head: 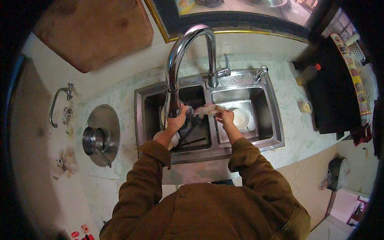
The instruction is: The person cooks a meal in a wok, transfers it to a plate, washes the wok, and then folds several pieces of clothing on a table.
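Note:
Both my hands are over a double stainless steel sink (213,150). My left hand (177,120) is in the left basin beside the faucet's spray head, its fingers near a dark, shiny item; whether it grips this is unclear. My right hand (226,117), above the divider, holds one end of a wet, crumpled pale cloth (210,109) that stretches towards my left hand. Below my left wrist lies a white bowl (173,141), with dark utensils (193,141) beside it. In the right basin sits a white bowl (240,118) with a small white piece next to it.
A tall chrome faucet (172,66) arches over the left basin. On the counter at left stands a steel basin (112,129) with a metal pot (91,141) in it. At right are a bottle with a red cap (309,74), a small container (305,107) and a large black box-like object (333,96).

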`<state>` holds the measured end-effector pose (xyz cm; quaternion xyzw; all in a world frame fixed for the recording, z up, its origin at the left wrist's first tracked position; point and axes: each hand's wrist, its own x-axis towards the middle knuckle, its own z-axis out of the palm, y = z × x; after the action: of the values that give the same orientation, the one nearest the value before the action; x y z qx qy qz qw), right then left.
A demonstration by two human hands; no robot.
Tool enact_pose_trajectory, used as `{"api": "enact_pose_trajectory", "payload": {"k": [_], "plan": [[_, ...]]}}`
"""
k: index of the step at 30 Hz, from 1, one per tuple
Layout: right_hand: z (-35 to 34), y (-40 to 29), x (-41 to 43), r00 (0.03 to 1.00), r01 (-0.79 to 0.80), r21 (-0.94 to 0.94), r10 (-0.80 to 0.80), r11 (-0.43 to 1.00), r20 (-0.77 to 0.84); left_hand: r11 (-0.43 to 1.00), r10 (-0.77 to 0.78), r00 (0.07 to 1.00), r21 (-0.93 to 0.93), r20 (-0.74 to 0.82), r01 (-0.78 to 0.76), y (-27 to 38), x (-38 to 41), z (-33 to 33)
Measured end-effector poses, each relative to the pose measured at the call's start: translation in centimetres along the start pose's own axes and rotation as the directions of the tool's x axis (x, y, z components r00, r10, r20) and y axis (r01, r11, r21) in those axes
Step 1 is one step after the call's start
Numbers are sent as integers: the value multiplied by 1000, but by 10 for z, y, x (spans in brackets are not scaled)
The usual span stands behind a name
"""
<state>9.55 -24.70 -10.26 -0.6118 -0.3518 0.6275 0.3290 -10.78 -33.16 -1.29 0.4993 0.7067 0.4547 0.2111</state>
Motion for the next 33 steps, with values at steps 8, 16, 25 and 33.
{"api": "enact_pose_trajectory", "payload": {"k": [8,16,25,33], "plan": [[39,-20,-68,495,864,-398,-664,309,560,995,16,1000,102,-1,-16,0,0,3],[67,15,-58,656,698,-692,-554,187,513,982,-169,984,-89,-52,164,-50,-4,1],[82,-12,-71,806,318,-140,-190,938,560,788,-531,846,-389,-40,477,-101,-1,43],[32,-20,-78,879,156,-122,-81,980,470,669,-592,790,-449,161,593,5,-6,38]]}}
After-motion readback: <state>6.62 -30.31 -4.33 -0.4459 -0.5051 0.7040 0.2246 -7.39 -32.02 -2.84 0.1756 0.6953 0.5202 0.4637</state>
